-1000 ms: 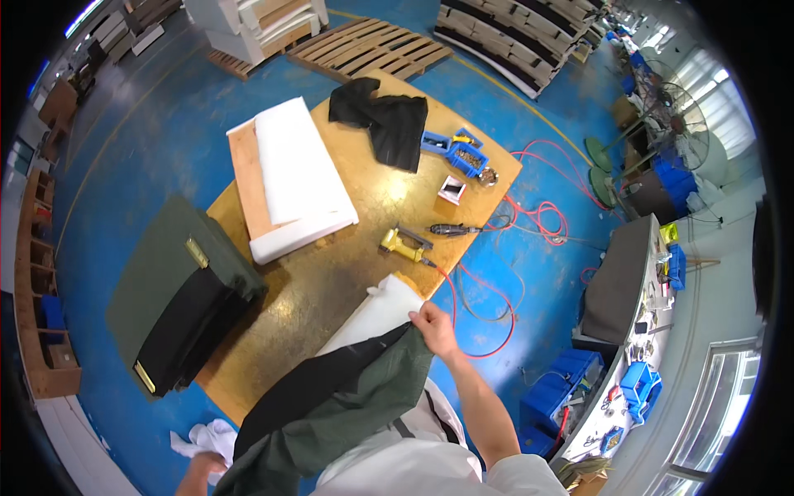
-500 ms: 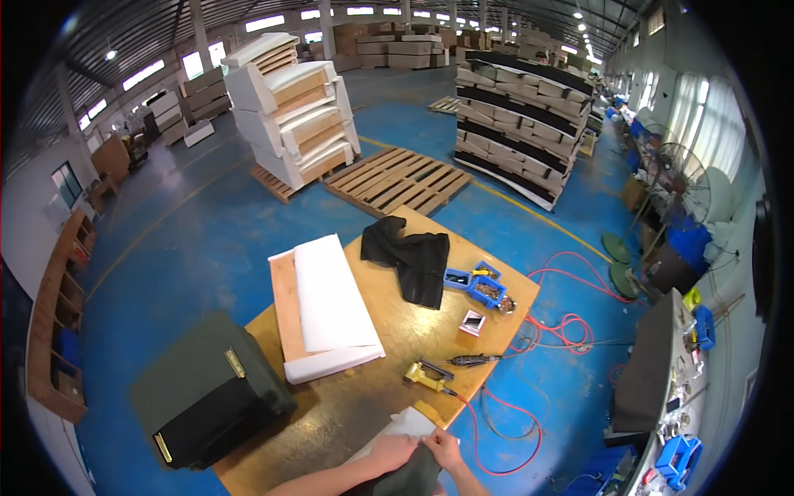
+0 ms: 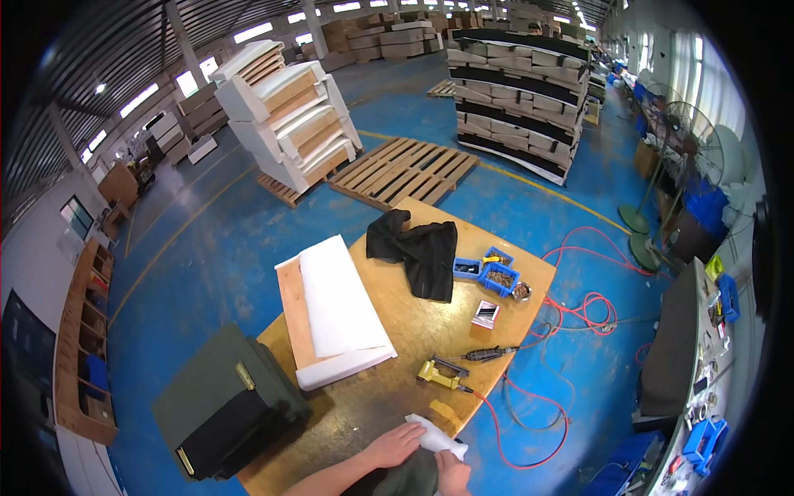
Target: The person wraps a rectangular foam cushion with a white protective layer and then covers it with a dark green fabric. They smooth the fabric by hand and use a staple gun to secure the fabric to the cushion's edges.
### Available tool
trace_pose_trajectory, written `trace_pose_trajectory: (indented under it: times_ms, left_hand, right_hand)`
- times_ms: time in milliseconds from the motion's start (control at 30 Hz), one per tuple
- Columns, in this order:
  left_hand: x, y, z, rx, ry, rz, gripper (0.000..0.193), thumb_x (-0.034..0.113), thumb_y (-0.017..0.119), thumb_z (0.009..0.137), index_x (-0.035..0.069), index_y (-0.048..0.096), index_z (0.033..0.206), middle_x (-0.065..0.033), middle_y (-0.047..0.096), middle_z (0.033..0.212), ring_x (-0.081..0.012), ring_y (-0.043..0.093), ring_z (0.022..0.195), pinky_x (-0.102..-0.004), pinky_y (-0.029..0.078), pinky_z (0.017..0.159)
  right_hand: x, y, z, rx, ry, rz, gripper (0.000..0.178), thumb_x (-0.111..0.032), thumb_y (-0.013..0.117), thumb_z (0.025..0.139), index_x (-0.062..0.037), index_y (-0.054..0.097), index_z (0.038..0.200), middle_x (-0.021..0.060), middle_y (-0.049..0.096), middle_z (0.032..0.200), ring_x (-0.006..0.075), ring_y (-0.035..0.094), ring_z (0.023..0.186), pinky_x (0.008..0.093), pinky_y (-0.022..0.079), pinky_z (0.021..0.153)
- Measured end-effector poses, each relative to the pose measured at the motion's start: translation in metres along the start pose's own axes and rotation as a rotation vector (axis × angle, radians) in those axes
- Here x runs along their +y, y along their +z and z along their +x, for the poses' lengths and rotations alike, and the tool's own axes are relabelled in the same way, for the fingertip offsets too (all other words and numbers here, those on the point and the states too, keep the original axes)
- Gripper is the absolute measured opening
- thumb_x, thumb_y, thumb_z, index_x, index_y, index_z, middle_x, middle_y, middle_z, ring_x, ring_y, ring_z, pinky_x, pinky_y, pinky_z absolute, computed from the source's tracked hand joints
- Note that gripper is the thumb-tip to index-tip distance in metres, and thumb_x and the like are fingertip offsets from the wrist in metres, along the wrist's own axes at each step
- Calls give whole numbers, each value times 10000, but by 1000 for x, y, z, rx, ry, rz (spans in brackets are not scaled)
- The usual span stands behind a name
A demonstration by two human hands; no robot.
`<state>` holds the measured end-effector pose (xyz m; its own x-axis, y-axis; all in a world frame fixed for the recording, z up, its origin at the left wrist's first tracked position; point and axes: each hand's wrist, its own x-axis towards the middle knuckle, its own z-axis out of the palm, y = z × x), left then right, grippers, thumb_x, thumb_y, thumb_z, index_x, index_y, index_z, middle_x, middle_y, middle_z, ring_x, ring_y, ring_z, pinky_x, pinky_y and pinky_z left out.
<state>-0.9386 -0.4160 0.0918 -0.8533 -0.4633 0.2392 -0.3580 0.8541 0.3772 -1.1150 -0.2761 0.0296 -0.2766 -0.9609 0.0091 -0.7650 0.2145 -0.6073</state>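
Observation:
At the near edge of the table, a white foam-padded piece (image 3: pixel 436 436) has dark green fabric (image 3: pixel 416 474) lying against its near side. My left hand (image 3: pixel 395 445) is closed over the padding's left end where it meets the fabric. My right hand (image 3: pixel 452 474) grips the right end, fingers curled and thumb on the near side. The lower part of the fabric runs out of view. Just beyond my hands lie a yellow staple gun (image 3: pixel 444 374) on a red hose and a black power screwdriver (image 3: pixel 490 354).
The wooden table (image 3: pixel 356 407) also bears a white padded wooden frame (image 3: pixel 341 306), black cloth (image 3: pixel 426 256), blue bins (image 3: pixel 499 279) of small hardware and a small box (image 3: pixel 485 314). A dark green upholstered piece (image 3: pixel 227 405) stands left. Red hose (image 3: pixel 571 413) loops across the floor at right.
The white padding has tilted, its right end swinging down toward me. My right hand has moved nearer and slightly right with it; my left hand lies along its top. The whole view has shifted.

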Motion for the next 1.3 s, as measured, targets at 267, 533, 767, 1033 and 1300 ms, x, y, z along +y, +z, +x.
trace_pose_trajectory:
  times_ms: [267,533,767,1033,1300]
  left_hand:
    - [-17,13,9,-81,85,-71,310,195,608,958,-2,590,1196,-184,584,1332,-375,574,1218,-448,482,1028]
    - [-25,45,11,-40,-371,-416,174,179,664,923,40,657,1027,-159,681,979,-367,661,959,-447,534,824]
    - [-26,54,18,-47,-422,-544,192,231,631,936,42,653,966,-144,664,959,-365,616,970,-461,487,843]
    - [-27,62,18,-14,-325,-626,177,177,605,944,30,638,1038,-168,650,989,-392,597,973,-466,482,855]
    - [-34,54,34,-38,-463,-675,92,113,649,905,28,648,938,-173,652,896,-382,641,858,-438,514,752]
  right_hand:
    - [5,3,9,75,-41,7,148,-295,639,947,-149,636,921,98,689,739,307,671,633,501,463,609]
    - [13,16,22,35,231,489,153,-207,659,951,-56,659,930,200,673,720,330,693,671,416,515,611]
    - [26,29,30,163,629,762,207,-148,657,922,46,678,852,66,630,701,140,550,677,344,458,622]
    - [20,21,47,11,553,206,244,-228,526,988,0,612,998,315,654,835,510,648,819,556,496,669]
    - [37,33,56,32,679,403,275,-227,599,955,36,680,969,268,700,860,355,712,834,442,534,760]
